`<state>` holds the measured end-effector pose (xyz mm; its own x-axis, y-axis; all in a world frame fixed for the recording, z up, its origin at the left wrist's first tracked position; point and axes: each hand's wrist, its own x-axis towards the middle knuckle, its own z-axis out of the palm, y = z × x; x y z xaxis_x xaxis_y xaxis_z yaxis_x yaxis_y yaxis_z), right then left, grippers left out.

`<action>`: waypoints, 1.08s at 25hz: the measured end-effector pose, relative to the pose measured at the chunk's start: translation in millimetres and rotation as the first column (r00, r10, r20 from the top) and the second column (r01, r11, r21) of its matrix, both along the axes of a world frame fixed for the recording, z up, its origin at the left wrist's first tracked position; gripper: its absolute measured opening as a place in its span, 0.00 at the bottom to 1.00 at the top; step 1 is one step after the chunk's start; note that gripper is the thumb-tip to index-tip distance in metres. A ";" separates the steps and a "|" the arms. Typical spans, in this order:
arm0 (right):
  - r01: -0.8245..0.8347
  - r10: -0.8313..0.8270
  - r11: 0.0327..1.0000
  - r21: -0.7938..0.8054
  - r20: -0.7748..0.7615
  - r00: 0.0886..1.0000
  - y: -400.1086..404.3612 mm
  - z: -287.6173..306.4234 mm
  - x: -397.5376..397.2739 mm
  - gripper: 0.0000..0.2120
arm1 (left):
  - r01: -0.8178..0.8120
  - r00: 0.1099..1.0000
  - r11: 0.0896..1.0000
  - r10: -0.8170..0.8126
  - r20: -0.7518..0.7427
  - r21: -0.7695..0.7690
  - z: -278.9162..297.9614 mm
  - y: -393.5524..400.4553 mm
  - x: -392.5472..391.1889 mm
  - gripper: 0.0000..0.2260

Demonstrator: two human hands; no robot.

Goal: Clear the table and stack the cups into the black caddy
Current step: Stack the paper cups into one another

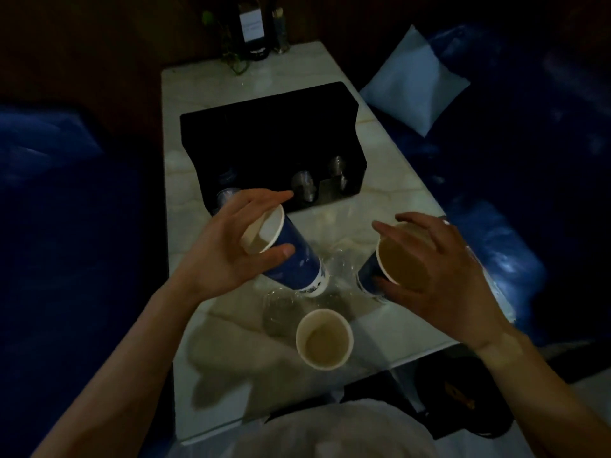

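My left hand [228, 246] grips a tall blue paper cup [291, 262] near its rim, tilted above the table with its mouth toward me. My right hand [439, 276] holds a second blue paper cup [400, 259] by the rim, also tilted, at the right. A third paper cup [324, 338] stands upright on the marble table [390, 190] near the front edge. The black caddy [264, 127] sits mid-table beyond my hands, with clear plastic cups [302, 188] stacked in its front compartments. At least one clear plastic cup [281, 309] lies on the table between the paper cups.
Bottles and a small plant [254, 31] stand at the table's far end. Blue sofas flank the table on both sides, with a pale cushion [413, 81] on the right one. The scene is dim.
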<state>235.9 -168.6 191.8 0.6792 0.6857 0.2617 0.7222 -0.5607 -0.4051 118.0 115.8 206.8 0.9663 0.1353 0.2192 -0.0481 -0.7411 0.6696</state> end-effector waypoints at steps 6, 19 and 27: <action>-0.002 -0.002 1.000 -0.030 -0.126 0.992 -25.0 -42.6 -37.5 0.36 | 0.120 0.992 0.993 -0.120 0.027 0.002 -3.7 -25.4 -26.4 0.29; 0.029 -0.054 0.985 -0.169 -0.145 0.988 -19.6 -132.7 -59.1 0.36 | 0.251 0.967 0.864 -0.202 -0.156 0.437 -64.1 -83.3 -34.9 0.34; 0.056 -0.074 0.995 -0.085 -0.228 0.971 -19.4 -128.7 -62.5 0.38 | 0.235 0.970 0.846 -0.177 -0.164 0.479 -125.8 -104.5 -35.9 0.36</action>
